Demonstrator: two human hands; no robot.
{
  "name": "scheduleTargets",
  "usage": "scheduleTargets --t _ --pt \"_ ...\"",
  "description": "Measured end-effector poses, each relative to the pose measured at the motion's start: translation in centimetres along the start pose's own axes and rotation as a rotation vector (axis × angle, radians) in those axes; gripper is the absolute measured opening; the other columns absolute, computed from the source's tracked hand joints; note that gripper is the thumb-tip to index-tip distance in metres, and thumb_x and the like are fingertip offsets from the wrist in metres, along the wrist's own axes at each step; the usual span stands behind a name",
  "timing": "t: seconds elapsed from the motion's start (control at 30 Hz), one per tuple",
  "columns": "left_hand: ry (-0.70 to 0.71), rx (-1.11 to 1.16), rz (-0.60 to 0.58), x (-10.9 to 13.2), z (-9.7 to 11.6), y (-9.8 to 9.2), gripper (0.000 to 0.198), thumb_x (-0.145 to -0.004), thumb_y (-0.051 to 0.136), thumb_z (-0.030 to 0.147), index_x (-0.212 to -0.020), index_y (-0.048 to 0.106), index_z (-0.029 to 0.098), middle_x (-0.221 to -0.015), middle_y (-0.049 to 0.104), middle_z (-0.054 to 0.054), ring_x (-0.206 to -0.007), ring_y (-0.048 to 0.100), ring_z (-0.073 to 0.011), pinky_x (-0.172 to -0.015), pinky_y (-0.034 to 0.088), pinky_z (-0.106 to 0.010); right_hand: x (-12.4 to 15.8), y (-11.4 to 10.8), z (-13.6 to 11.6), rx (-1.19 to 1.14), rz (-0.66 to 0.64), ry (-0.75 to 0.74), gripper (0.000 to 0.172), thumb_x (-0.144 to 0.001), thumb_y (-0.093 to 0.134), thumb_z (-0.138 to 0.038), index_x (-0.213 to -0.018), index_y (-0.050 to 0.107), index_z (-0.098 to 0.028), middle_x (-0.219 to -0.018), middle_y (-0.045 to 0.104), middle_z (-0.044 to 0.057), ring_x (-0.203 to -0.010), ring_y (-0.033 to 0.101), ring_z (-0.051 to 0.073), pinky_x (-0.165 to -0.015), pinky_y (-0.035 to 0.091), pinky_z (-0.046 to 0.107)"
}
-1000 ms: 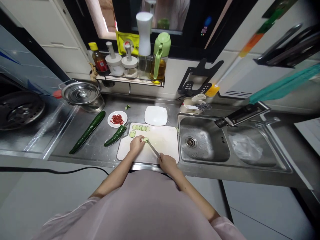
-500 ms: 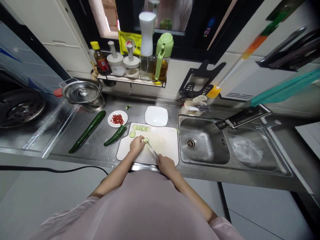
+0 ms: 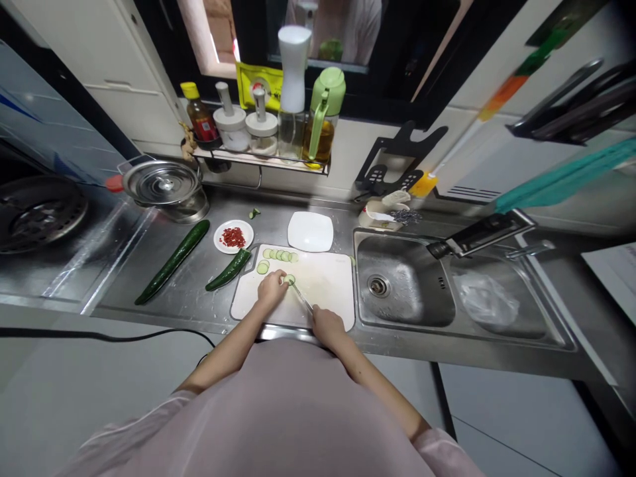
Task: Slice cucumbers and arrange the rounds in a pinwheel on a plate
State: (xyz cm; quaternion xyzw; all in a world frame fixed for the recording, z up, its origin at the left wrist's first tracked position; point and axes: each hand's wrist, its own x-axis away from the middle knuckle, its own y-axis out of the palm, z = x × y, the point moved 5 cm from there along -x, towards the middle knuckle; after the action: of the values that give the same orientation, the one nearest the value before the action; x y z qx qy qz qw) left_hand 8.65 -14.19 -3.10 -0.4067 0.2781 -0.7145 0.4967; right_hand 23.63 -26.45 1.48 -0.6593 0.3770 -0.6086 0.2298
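On the white cutting board (image 3: 322, 298), my left hand (image 3: 271, 289) pinches a pale green cucumber slice (image 3: 289, 280) near the middle of the board. My right hand (image 3: 328, 326) is wrapped round the handle of a knife (image 3: 302, 298), whose blade tip meets the slice. A row of cucumber slices (image 3: 281, 256) lies along the board's back edge, and a couple more slices (image 3: 263, 266) lie close to its left side. One cut cucumber piece (image 3: 228, 270) rests against the board's left corner. Farther left is a whole cucumber (image 3: 173, 262).
Behind the board stand a white square plate (image 3: 311, 232) and a small plate of chopped red pieces (image 3: 233, 237). To the right is the sink (image 3: 405, 291) with its faucet (image 3: 481, 235). A lidded pot (image 3: 166, 189) stands at back left, below a condiment rack (image 3: 263, 159).
The knife and my right hand have shifted very slightly left. My left hand stays at the cucumber slice, and the rest looks the same.
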Motion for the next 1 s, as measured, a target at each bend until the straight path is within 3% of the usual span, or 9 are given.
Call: scheduleTargets --t 1.0 --pt "0.005 0.033 -0.008 -0.04 -0.16 -0.03 0.027 -0.081 0.06 0.028 -0.108 0.062 0.026 -0.091 0.066 -0.001 -0.088 0.059 -0.0171 -0.074 0.041 -0.025 -0.94 -0.76 -0.69 -0.001 0.02 -0.016 0.028 -0.092 0.037 -0.017 -0.114 0.054 -0.015 -0.102 0.068 0.016 -0.099 0.064 0.024 -0.075 0.043 0.031"
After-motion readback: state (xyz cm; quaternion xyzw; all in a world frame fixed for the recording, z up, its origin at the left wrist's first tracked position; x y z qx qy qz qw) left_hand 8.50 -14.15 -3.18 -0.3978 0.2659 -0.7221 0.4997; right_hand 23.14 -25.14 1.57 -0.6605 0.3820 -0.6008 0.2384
